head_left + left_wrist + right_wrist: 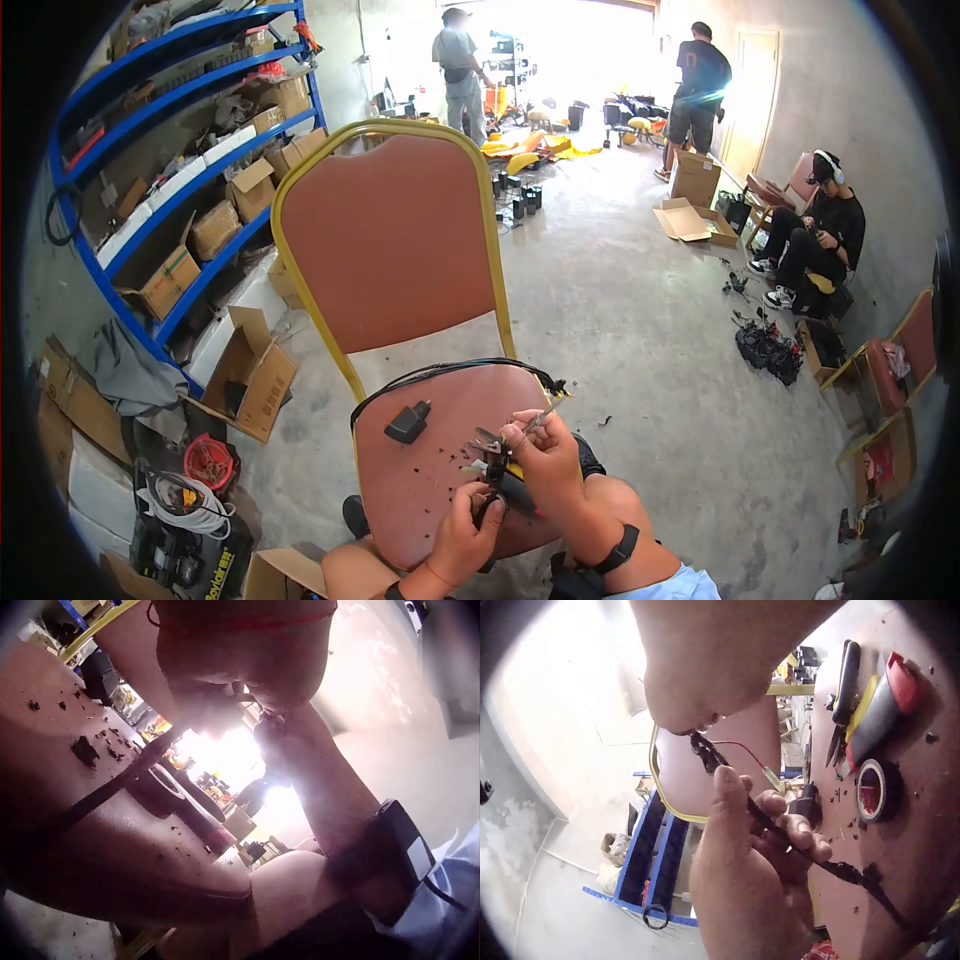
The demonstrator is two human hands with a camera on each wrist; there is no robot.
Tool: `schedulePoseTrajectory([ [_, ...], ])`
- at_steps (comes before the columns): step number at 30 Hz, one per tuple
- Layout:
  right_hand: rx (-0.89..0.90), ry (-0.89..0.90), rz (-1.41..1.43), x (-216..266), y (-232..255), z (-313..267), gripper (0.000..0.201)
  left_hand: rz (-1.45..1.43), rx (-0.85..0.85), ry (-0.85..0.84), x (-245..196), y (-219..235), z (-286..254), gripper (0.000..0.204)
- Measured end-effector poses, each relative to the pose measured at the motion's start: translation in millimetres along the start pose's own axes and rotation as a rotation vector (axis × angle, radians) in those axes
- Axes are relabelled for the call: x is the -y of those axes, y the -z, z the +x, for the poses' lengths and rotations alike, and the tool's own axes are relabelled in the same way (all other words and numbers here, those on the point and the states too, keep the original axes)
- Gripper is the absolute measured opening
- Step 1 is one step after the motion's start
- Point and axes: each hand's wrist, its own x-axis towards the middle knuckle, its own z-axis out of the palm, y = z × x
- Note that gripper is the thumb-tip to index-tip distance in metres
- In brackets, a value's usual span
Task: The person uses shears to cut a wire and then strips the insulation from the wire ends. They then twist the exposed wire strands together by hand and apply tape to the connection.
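My left hand (468,535) pinches a black taped cable (761,814) between thumb and fingers, low over the chair seat (395,500). Just above it, my right hand (550,460) has its fingers curled round a thin grey strip (548,410) that sticks out to the upper right. In the right wrist view its fingertips are hidden, right at the cable's upper end. A red wire (741,745) runs from there to a white connector (772,778). On the seat lie a black-handled pointed tool (846,686), a red, black and yellow tool (879,712) and a tape roll (889,791).
A black plug adapter (408,423) and dark crumbs share the seat, with a black cable bundle (430,373) along its back. Blue shelves (185,290) and an open carton (245,385) stand left. A person (825,225) sits at right; two others stand further back.
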Motion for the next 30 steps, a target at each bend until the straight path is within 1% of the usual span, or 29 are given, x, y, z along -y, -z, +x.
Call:
schedulePoseTrajectory([
  [2,-0.003,0.138,-0.224,4,-3,-7,0.023,0.011,-0.052,-0.027,-2,-1,0,0.032],
  [5,-0.028,0.281,-0.505,4,-8,-18,0.023,0.167,-0.041,0.028,-5,4,-1,0.035],
  [8,-0.012,0.41,-0.469,-1,-15,-24,0.023,0.292,-0.109,-0.063,10,3,0,0.041],
  [11,-0.024,0.435,-0.552,-3,-13,-23,0.022,0.335,-0.084,-0.122,6,8,1,0.037],
  [14,0.032,0.408,-0.513,1,-12,-22,0.024,0.3,-0.059,-0.083,-44,17,2,0.034],
  [17,0.181,0.311,-0.454,8,-8,-20,0.025,0.294,-0.048,-0.103,-38,16,0,0.036],
  [20,0.294,0.092,-0.224,9,-5,-16,0.027,0.257,-0.059,-0.114,-33,13,-1,0.034],
  [23,0.354,-0.154,0.036,-1,2,-9,0.027,0.111,0.063,-0.054,-23,14,-3,0.032],
  [26,0.34,-0.261,0.094,11,1,-9,0.028,0.071,0.012,-0.078,19,-4,-5,0.033],
  [27,0.372,-0.297,0.111,13,6,-8,0.029,0.027,0.035,-0.051,29,-7,-9,0.034],
  [29,0.403,-0.338,0.193,0,13,-5,0.028,-0.066,0.077,0.0,41,-11,-11,0.035],
  [30,0.422,-0.354,0.231,-4,16,-2,0.027,-0.189,0.167,0.045,36,-7,-8,0.035],
])
